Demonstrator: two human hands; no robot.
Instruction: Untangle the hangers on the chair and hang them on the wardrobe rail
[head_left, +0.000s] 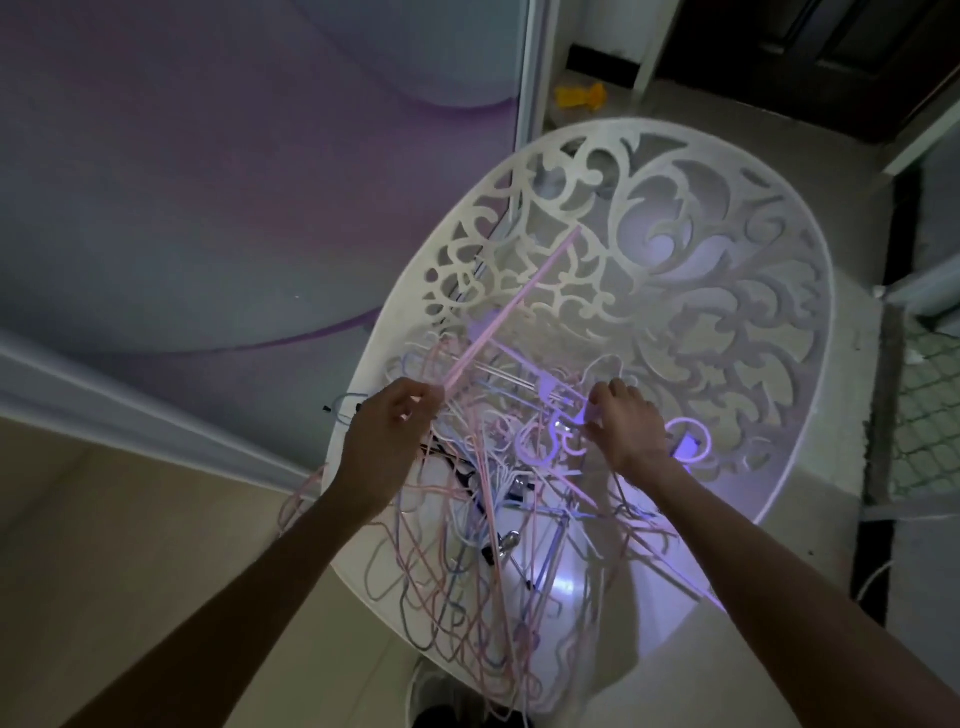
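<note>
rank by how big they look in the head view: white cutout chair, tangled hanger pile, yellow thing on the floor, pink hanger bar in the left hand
1. White cutout chair
2. Tangled hanger pile
3. Pink hanger bar, long but thin, pinched by the left hand
4. Yellow thing, smallest, though farther away, so true size is unsure

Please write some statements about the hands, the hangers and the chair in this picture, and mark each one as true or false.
1. The left hand grips a pink hanger that sticks up from the pile. True.
2. The chair is made of dark wood with a solid back. False: it is white, with a scroll pattern cut through it.
3. The right hand hangs at the person's side. False: it reaches into the pile of hangers and pinches a pale hanger piece.
4. The hangers lie tangled on the chair seat. True.
5. A yellow thing lies on the floor beyond the chair. True.
6. All the hangers are black. False: most are pink, blue or white.
</note>
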